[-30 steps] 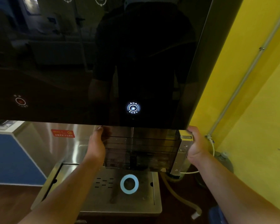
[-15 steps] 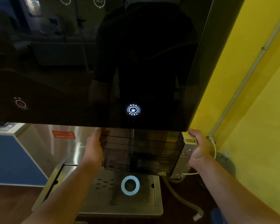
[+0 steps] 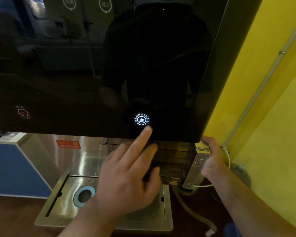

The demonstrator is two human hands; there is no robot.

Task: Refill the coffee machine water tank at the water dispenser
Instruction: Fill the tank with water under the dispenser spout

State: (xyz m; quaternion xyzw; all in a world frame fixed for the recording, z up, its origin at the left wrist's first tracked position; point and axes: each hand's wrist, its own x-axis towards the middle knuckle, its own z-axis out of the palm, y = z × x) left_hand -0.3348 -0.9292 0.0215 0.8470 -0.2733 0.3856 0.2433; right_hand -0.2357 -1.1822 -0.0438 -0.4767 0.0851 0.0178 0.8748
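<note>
Press step: left hand has its index finger straight, the others loosely bent, tip just under the lit white round button. Right hand clamps the silver end of the smoky translucent rectangular plastic water tank, directly below the button. Tank long axis runs left-right, roughly level, mouth likely up. Press dead centre; hold the tank level under the outlet.

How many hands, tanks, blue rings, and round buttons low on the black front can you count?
Hands: 2, left hand, right hand
Tank: 1
Buttons: 2, white button, red button
Blue ring: 1
Total: 6
</note>
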